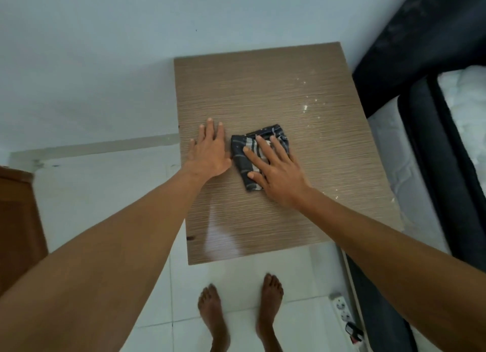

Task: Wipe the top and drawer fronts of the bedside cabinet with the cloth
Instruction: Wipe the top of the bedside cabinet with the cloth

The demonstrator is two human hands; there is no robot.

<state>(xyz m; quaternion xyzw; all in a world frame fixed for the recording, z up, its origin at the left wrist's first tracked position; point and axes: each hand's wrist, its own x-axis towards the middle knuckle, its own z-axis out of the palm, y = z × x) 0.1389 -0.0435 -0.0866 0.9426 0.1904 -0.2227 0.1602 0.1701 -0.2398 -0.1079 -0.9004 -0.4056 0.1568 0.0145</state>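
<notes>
You are pressing your right hand (278, 172) flat, fingers apart, on the folded cloth (259, 157), w/ nothing clamped. The cloth is lying near the middle of the cabinet (263, 88) top surface. Your left hand (210, 151) is lying open & flat on the wood just beside the cloth, by the left edge. Shiny specks are showing on the right part of the surface. Your bare feet (213, 315) are standing on the white floor (105, 188) in front; the bed (420, 141) is standing at the right.

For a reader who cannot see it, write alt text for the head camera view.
The right hand presses a folded striped cloth flat on the wooden bedside cabinet top, while the left hand rests flat beside it. Droplets glisten toward the bed side.
</notes>
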